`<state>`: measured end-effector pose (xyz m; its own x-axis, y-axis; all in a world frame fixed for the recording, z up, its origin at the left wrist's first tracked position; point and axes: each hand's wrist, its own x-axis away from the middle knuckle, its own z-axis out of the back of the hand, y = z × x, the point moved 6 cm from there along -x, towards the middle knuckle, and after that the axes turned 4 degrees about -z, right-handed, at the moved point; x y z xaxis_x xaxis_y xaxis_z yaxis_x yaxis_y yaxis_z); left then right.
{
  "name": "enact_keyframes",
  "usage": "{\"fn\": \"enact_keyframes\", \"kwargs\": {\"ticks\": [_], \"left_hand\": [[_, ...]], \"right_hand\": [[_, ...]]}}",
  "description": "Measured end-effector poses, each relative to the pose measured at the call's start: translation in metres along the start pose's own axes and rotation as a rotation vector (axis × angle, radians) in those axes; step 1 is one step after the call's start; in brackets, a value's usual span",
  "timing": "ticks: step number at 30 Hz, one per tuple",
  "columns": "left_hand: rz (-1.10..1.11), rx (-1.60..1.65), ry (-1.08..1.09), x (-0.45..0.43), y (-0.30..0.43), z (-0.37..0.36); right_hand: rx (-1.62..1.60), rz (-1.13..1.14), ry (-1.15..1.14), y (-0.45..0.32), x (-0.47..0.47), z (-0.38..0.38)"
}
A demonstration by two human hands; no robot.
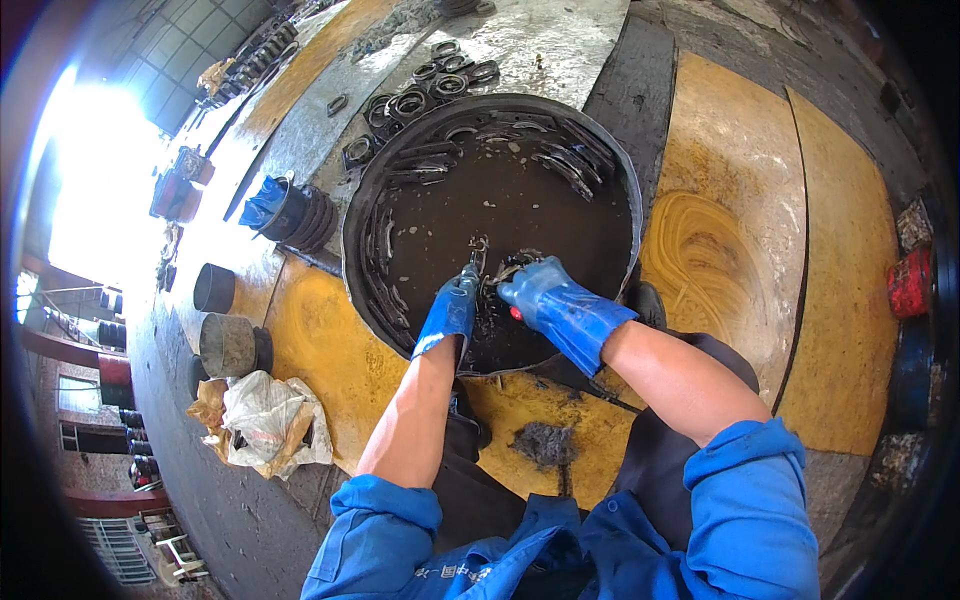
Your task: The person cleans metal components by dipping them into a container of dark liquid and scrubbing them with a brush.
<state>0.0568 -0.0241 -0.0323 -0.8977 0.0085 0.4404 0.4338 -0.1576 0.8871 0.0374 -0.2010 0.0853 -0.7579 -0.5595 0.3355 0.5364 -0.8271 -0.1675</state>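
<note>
A wide round metal tub (636,217) holds dark, murky liquid (517,202). Over its near part, my left hand (454,296), in a blue rubber glove, grips a wet, shiny metal part (482,255) whose exact shape I cannot make out. Close by on the right, my right hand (536,285), gloved the same way, is closed around a tool with a red handle end (516,313); the fingers hide most of the tool. Dark metal parts (574,169) stand partly in the liquid along the tub's inner wall, some with curved cutouts.
Square-flanged metal rings (411,105) sit beyond the tub. To the left are a dark bucket (300,217) with blue gloves in it, a metal cylinder (226,345) and a plastic bag (266,420). A dark fibrous clump (545,444) lies on the yellow floor sheet between my legs.
</note>
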Motion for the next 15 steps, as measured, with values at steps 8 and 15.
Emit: {"fn": "enact_keyframes", "kwargs": {"ticks": [8,15], "left_hand": [[0.070,-0.017,0.007,0.020,0.021,-0.012],[0.119,0.036,0.104,0.016,-0.006,0.026]], "right_hand": [[-0.666,-0.222,0.082,0.062,-0.014,-0.043],[-1.061,-0.149,0.457,0.034,-0.014,-0.001]]}}
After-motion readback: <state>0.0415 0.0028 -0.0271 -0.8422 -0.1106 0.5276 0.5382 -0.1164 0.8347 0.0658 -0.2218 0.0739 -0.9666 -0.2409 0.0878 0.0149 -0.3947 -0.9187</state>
